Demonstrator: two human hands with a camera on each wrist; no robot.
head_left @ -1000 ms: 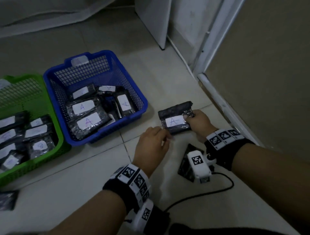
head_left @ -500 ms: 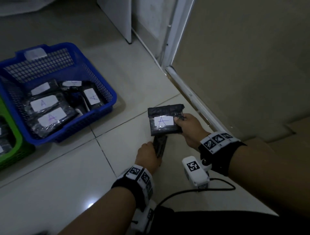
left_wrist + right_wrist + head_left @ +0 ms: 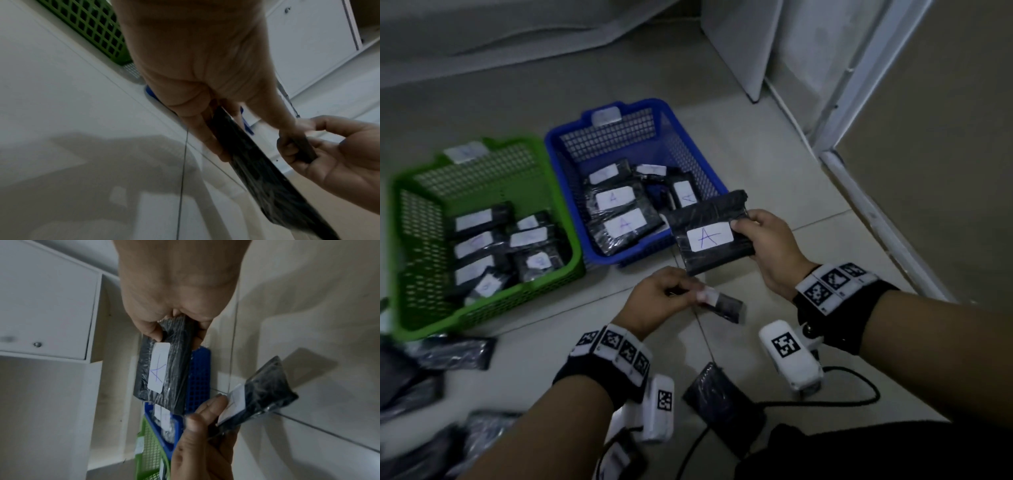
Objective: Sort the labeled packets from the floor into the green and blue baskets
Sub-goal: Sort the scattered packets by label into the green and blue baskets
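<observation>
Since half a second ago, both baskets have come back into my view, and my right hand (image 3: 767,246) has carried the packet marked A (image 3: 710,233) up from the floor to the near right corner of the blue basket (image 3: 698,161). My left hand (image 3: 657,301) has also lifted a second packet (image 3: 726,305) clear of the tiles.

My right thumb and fingers pinch the A packet by its right edge, label facing up, and it hovers partly over the blue rim. My left fingers are curled round one end of the second packet, which hangs edge-on; its white label shows in the right wrist view, but the letter is too blurred to read.

Packets already in the blue basket show the letter A. Those in the green basket (image 3: 482,308) carry labels I cannot read clearly. More dark packets lie on the floor (image 3: 774,164) at my lower left, with another loose packet (image 3: 722,404) near my wrists.

I judge this is the placing step for the A packet. Next I should move it a little further over the blue basket and let go, then turn the left-hand packet to read its label.
</observation>
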